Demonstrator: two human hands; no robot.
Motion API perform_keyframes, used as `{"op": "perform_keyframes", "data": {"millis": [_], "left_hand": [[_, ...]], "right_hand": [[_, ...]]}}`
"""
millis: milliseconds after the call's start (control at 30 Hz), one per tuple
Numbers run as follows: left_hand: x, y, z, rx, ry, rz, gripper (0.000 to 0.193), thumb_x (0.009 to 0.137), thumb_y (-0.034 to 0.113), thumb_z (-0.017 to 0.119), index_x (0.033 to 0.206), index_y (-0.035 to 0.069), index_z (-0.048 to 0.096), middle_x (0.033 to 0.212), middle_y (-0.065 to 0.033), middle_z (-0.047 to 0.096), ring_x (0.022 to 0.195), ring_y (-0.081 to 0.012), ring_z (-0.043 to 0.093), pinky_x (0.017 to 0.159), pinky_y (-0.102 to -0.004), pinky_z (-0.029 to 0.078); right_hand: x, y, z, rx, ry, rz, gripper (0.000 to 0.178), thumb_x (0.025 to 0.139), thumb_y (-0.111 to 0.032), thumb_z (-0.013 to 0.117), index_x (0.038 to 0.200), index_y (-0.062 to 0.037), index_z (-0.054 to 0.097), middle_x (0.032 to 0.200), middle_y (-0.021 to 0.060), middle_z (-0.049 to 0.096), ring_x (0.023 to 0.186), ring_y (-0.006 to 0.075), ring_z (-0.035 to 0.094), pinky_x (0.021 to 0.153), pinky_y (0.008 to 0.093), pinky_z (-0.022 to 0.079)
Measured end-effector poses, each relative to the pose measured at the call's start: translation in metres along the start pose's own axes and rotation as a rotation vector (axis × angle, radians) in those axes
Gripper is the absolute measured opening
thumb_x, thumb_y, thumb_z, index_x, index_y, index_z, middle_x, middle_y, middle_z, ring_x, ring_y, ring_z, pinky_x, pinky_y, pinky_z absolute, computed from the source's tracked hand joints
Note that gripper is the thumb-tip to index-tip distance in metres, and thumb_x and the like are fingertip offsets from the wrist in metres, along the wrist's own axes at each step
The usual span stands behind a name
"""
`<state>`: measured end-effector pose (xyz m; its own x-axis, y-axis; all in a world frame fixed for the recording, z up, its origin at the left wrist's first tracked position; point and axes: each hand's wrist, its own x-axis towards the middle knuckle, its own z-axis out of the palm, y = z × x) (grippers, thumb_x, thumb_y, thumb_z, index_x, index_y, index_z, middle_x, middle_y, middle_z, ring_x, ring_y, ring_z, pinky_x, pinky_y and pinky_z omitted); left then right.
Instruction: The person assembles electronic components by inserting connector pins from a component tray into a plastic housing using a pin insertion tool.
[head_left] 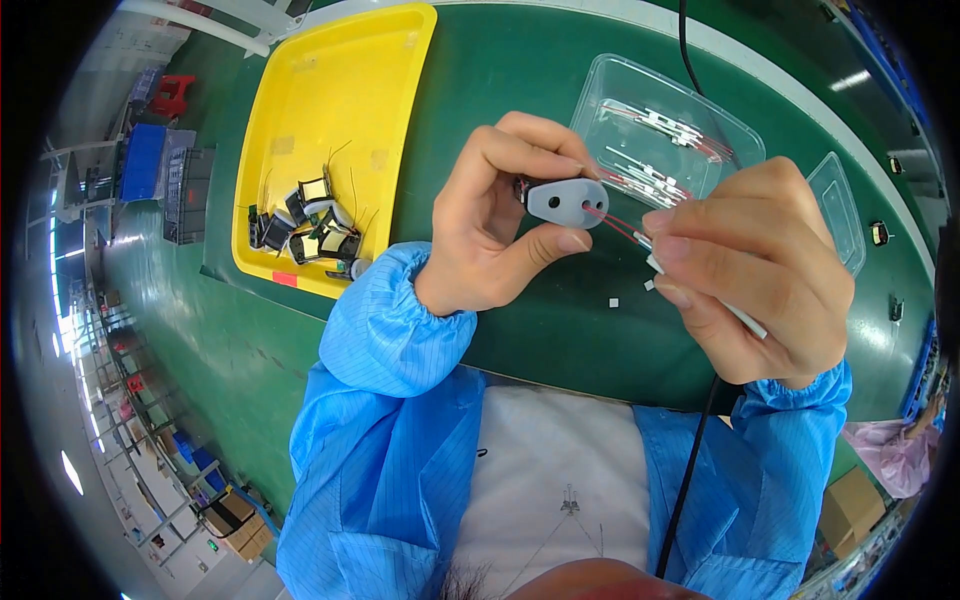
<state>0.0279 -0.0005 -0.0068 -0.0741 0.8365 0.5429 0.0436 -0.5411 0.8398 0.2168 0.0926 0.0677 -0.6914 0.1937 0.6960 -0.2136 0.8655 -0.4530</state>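
Note:
Between the thumb and fingers of my left hand (475,225) is a pale grey teardrop-shaped plastic housing (566,206) with dark round holes in its face. Thin red wires (618,226) run from one of its holes toward my right hand (770,265). That hand is closed in a pinch on a slim white strip (746,321) at the wires' other end; the fingers cover much of the strip. On the green table (540,345) below the hands lies a small white square piece (614,302), with another (649,285) close to the right fingertips.
At the left stands a yellow tray (408,90) holding several dark housings with wires (310,228). Behind my hands, a clear plastic box (592,82) contains several white strips with red wires. Its clear lid-like piece (840,215) lies right. A black cable (686,45) crosses the table's far edge.

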Motion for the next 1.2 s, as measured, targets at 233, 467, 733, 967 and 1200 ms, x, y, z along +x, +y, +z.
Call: {"op": "perform_keyframes", "data": {"millis": [233, 467, 733, 967, 1200], "left_hand": [[0.0, -0.001, 0.0, 0.009, 0.008, -0.006, 0.043, 0.081, 0.023, 0.072, 0.108, 0.004, 0.044, 0.106, -0.0185, 0.053, 0.094, -0.0238, 0.057, 0.081, -0.0348, 0.05], [0.0, 0.004, 0.001, -0.021, 0.03, -0.05, 0.042, 0.083, 0.024, 0.069, 0.109, 0.003, 0.044, 0.105, -0.0182, 0.052, 0.095, -0.0234, 0.056, 0.084, -0.0356, 0.048], [0.005, 0.012, -0.011, -0.198, -0.136, -0.303, 0.025, 0.09, 0.018, 0.057, 0.104, -0.002, 0.061, 0.099, -0.0113, 0.057, 0.094, -0.0181, 0.055, 0.084, -0.0289, 0.042], [0.006, 0.023, 0.0, -0.153, -0.152, -0.313, 0.009, 0.081, 0.005, 0.066, 0.089, 0.002, 0.07, 0.092, -0.0101, 0.057, 0.084, -0.0186, 0.055, 0.075, -0.0286, 0.045], [0.006, 0.023, -0.005, -0.081, -0.207, -0.304, 0.009, 0.081, 0.006, 0.064, 0.085, 0.002, 0.071, 0.088, -0.0116, 0.057, 0.079, -0.0181, 0.053, 0.07, -0.0296, 0.043]], "right_hand": [[0.0, 0.0, 0.0, -0.026, 0.0, -0.005, 0.027, 0.065, -0.002, 0.074, 0.091, -0.0029, 0.066, 0.089, 0.013, 0.067, 0.07, 0.0237, 0.056, 0.059, 0.0319, 0.044], [0.002, 0.009, -0.004, 0.047, -0.006, -0.043, 0.021, 0.071, -0.003, 0.071, 0.091, 0.0001, 0.064, 0.088, 0.016, 0.067, 0.069, 0.0236, 0.055, 0.059, 0.0322, 0.043], [-0.004, 0.026, 0.004, 0.525, 0.035, 0.353, 0.019, 0.086, -0.012, 0.06, 0.097, 0.0042, 0.058, 0.087, 0.0159, 0.063, 0.079, 0.0206, 0.054, 0.068, 0.0317, 0.043], [-0.006, 0.03, 0.016, 0.76, 0.008, 0.479, 0.02, 0.087, -0.015, 0.061, 0.095, 0.0028, 0.059, 0.085, 0.0143, 0.062, 0.077, 0.0187, 0.054, 0.068, 0.0299, 0.043], [-0.009, 0.039, 0.001, 0.824, 0.084, 0.554, 0.027, 0.091, -0.021, 0.057, 0.103, 0.0021, 0.055, 0.088, 0.0137, 0.06, 0.069, 0.0128, 0.047, 0.056, 0.0219, 0.038]]}}
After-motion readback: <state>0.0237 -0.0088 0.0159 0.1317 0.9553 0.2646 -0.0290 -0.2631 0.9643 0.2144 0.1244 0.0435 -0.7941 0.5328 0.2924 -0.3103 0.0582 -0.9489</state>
